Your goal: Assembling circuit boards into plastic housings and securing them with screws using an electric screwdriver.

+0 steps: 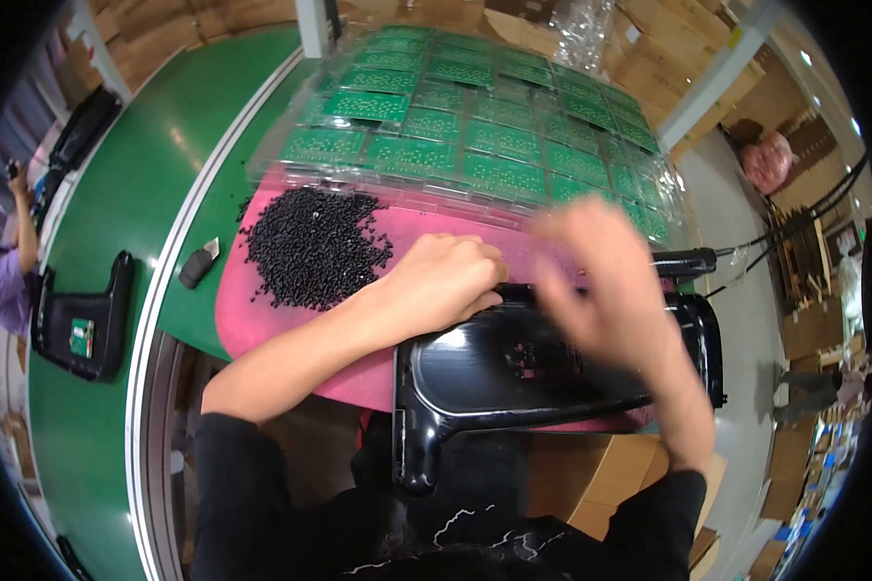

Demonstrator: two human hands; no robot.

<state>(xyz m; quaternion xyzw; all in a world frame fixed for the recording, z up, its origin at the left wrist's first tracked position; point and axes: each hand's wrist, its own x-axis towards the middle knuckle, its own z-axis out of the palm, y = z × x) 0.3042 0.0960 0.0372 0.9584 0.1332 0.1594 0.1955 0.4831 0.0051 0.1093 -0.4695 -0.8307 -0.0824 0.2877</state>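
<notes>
A glossy black plastic housing (484, 373) lies in front of me on a pink mat (252, 339), with one arm of it jutting over the near edge. My left hand (452, 274) is closed at the housing's far rim, fingers curled and thumb tucked in; whatever it grips is hidden. Over the right part of the housing hovers my right hand (596, 281), smeared by motion so its fingers cannot be read. Beside my left forearm is a heap of small black pieces, seemingly screws (310, 247). A black rod-shaped tool (685, 262) with a cable shows behind my right hand.
Clear plastic trays of green circuit boards (494, 140) stand beyond the mat. A small dark object (197, 266) lies left of it. Past a metal rail (189, 208), another housing with a circuit board (81, 337) sits on a green surface; a person in purple (8, 281) is at far left.
</notes>
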